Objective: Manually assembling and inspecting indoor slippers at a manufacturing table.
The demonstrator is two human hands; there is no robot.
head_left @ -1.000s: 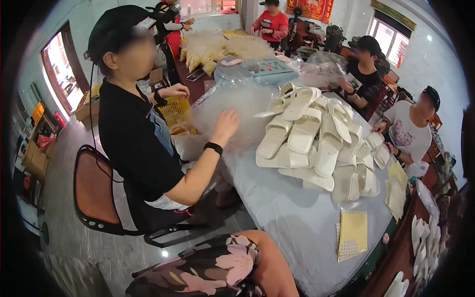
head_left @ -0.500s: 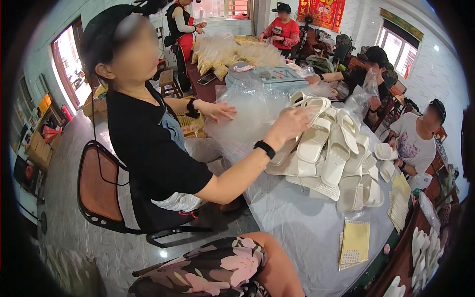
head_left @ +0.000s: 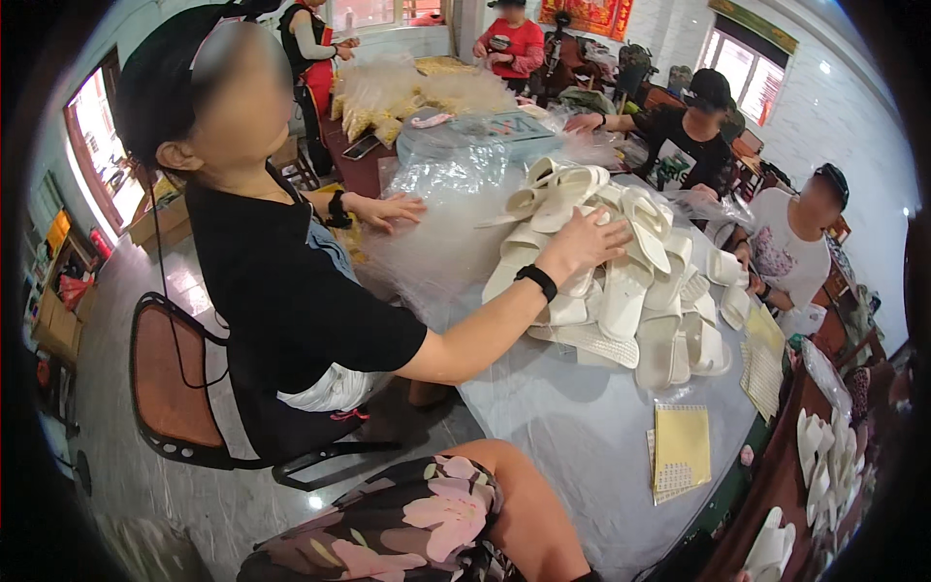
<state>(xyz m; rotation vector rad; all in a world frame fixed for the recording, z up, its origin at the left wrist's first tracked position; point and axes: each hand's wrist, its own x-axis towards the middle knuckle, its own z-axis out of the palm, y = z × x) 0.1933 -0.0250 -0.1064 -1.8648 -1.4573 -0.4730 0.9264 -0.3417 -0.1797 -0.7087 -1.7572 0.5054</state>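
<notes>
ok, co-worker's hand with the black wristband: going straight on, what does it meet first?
More of the white slippers: that hand lies on the pile, fingers pointing across it toward the far side of the table. Depth is unclear.

the wearer's lap shows dark fabric printed with large pink and cream flowers, knee bare.

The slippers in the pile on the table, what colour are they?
White, best seen in the head view: slippers on the table.
</notes>
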